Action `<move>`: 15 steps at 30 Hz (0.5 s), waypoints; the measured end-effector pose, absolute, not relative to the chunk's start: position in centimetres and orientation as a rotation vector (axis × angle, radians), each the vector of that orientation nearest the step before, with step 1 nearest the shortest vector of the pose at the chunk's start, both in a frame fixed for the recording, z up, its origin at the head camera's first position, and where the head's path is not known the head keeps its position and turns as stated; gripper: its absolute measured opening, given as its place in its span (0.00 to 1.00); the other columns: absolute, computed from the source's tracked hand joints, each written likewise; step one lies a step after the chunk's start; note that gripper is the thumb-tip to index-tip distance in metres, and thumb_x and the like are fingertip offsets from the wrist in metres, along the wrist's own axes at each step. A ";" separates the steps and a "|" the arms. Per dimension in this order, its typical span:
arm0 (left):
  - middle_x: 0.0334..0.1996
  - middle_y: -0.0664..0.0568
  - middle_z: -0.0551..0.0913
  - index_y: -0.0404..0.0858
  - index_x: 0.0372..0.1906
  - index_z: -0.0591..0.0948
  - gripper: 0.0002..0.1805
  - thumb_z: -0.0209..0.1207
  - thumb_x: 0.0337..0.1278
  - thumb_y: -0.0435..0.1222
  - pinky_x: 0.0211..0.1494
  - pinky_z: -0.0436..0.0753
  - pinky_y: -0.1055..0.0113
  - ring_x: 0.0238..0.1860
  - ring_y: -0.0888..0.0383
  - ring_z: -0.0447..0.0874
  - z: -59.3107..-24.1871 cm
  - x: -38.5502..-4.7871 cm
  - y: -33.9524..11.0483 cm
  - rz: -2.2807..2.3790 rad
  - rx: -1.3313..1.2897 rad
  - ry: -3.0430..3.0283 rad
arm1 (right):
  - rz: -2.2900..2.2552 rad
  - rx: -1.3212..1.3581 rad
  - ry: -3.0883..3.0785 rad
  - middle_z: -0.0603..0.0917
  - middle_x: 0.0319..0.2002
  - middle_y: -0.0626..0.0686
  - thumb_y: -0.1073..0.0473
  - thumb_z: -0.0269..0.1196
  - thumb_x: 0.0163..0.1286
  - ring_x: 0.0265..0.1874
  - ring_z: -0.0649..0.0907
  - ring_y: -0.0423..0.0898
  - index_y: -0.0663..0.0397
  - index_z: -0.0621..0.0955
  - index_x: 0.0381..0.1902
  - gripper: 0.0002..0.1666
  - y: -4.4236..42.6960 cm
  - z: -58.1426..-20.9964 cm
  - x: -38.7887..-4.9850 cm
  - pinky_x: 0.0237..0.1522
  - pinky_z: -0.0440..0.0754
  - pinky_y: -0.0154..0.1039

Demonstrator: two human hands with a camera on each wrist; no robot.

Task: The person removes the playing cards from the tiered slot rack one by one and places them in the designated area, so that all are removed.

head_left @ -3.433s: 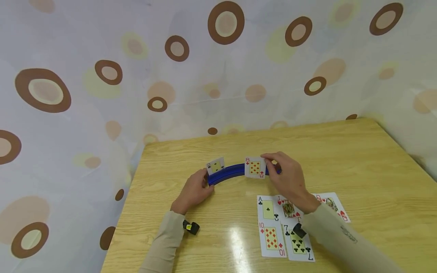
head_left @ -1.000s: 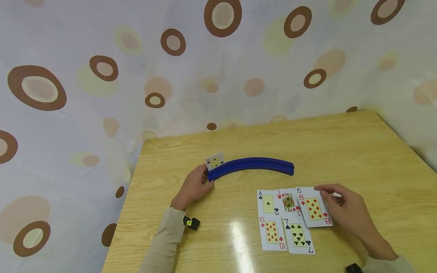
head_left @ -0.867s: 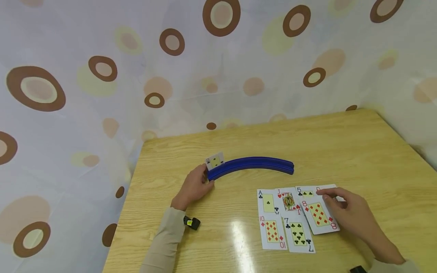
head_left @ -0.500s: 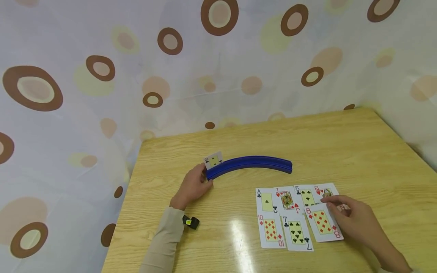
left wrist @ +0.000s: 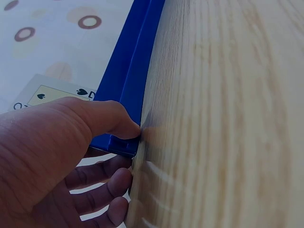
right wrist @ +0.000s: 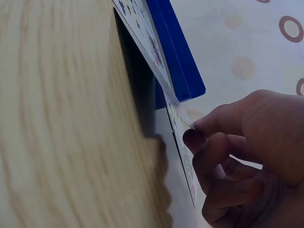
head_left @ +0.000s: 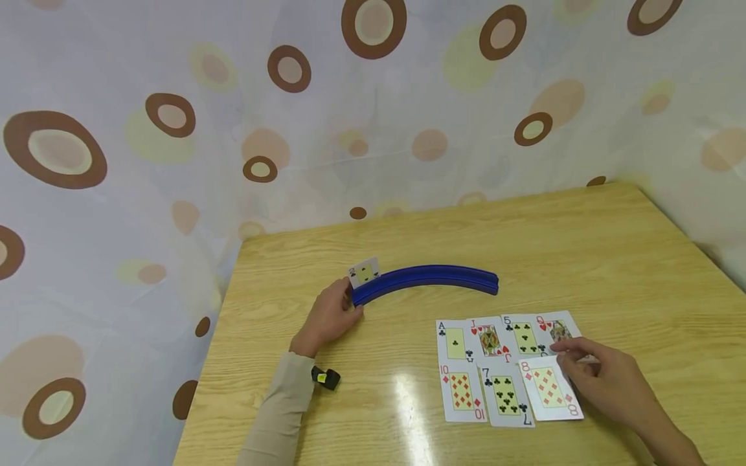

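Observation:
A curved blue card holder point(head_left: 431, 276) lies on the table, with a spade card point(head_left: 364, 272) upright in its left end. My left hand point(head_left: 328, 318) grips that end; in the left wrist view the thumb point(left wrist: 111, 118) presses its near side. My right hand point(head_left: 609, 382) pinches the eight of diamonds point(head_left: 550, 388) by its upper right corner. That card is right of the seven of clubs point(head_left: 507, 398), below the five of clubs point(head_left: 524, 338). In the right wrist view the pinched corner is lifted off the table. The right hand partly hides the queen of hearts point(head_left: 561, 325).
An ace of clubs point(head_left: 454, 343) and a jack of hearts point(head_left: 488, 340) continue the upper row leftward. The ten of diamonds point(head_left: 462, 395) starts the lower row. A patterned cloth point(head_left: 326, 129) hangs behind the wooden table point(head_left: 524, 239).
The right hand has brought the eight of diamonds from the card holder across the upper row, toward me, to beside the seven of clubs. The left hand stays on the holder's end.

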State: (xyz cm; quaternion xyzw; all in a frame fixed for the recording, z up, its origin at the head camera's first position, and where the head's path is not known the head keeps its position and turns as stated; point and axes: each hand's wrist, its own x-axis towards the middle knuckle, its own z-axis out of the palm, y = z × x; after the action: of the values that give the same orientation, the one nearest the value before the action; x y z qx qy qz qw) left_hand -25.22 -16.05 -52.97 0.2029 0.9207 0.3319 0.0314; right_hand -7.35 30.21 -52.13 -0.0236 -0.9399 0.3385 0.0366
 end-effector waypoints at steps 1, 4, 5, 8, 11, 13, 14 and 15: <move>0.47 0.45 0.85 0.32 0.70 0.76 0.29 0.68 0.69 0.37 0.45 0.80 0.59 0.40 0.54 0.79 -52.9 -25.2 -16.0 1.016 0.615 2.838 | 1.033 -0.067 -2.888 0.90 0.38 0.52 0.66 0.69 0.74 0.24 0.76 0.29 0.57 0.90 0.51 0.11 30.2 -52.2 -7.4 0.28 0.74 0.31; 0.48 0.45 0.85 0.33 0.71 0.76 0.29 0.69 0.69 0.36 0.47 0.80 0.59 0.41 0.54 0.79 -52.4 -25.0 -15.8 0.998 0.564 2.831 | 1.016 -0.063 -2.894 0.89 0.37 0.51 0.66 0.70 0.73 0.24 0.74 0.29 0.56 0.90 0.51 0.11 30.2 -52.2 -7.4 0.28 0.73 0.31; 0.48 0.46 0.85 0.34 0.72 0.76 0.29 0.69 0.69 0.36 0.47 0.80 0.60 0.42 0.54 0.79 -52.3 -24.9 -15.7 0.991 0.556 2.829 | 1.012 -0.062 -2.893 0.89 0.36 0.50 0.66 0.69 0.73 0.24 0.74 0.30 0.56 0.90 0.51 0.11 30.2 -52.2 -7.3 0.28 0.72 0.31; 0.48 0.46 0.85 0.34 0.72 0.76 0.29 0.69 0.69 0.36 0.47 0.80 0.60 0.41 0.54 0.79 -52.4 -24.9 -15.7 0.996 0.552 2.823 | 0.985 -0.061 -2.872 0.87 0.34 0.48 0.65 0.70 0.73 0.23 0.73 0.30 0.54 0.90 0.49 0.09 30.3 -52.2 -7.3 0.26 0.71 0.32; 0.47 0.45 0.85 0.33 0.71 0.76 0.29 0.68 0.69 0.37 0.44 0.79 0.61 0.40 0.54 0.79 -52.9 -25.2 -16.0 1.012 0.592 2.832 | 0.973 -0.061 -2.842 0.86 0.32 0.47 0.64 0.70 0.73 0.22 0.73 0.30 0.52 0.90 0.47 0.07 30.3 -52.2 -7.3 0.25 0.70 0.32; 0.46 0.45 0.84 0.32 0.70 0.76 0.28 0.67 0.70 0.38 0.43 0.78 0.61 0.39 0.54 0.78 -53.5 -25.4 -16.3 1.016 0.622 2.840 | 0.974 -0.058 -2.825 0.86 0.31 0.47 0.64 0.71 0.73 0.22 0.74 0.30 0.52 0.90 0.46 0.06 30.3 -52.2 -7.4 0.24 0.70 0.32; 0.46 0.45 0.84 0.32 0.70 0.76 0.28 0.67 0.70 0.38 0.43 0.78 0.61 0.39 0.54 0.78 -53.5 -25.4 -16.3 1.026 0.629 2.837 | 0.978 -0.055 -2.815 0.86 0.31 0.47 0.64 0.71 0.72 0.22 0.74 0.29 0.52 0.90 0.46 0.07 30.3 -52.2 -7.4 0.24 0.70 0.32; 0.46 0.45 0.84 0.32 0.70 0.76 0.28 0.67 0.69 0.38 0.43 0.78 0.61 0.39 0.53 0.78 -53.5 -25.4 -16.4 1.035 0.640 2.833 | 0.978 -0.049 -2.806 0.85 0.31 0.47 0.65 0.72 0.72 0.22 0.73 0.29 0.52 0.90 0.46 0.07 30.2 -52.2 -7.4 0.24 0.70 0.32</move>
State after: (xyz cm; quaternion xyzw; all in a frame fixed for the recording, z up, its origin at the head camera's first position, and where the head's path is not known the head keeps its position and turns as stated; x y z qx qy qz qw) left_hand -25.43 -16.38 -53.54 0.2076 0.9185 0.3355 0.0290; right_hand -7.44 30.23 -52.18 -0.0165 -0.9408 0.3278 0.0848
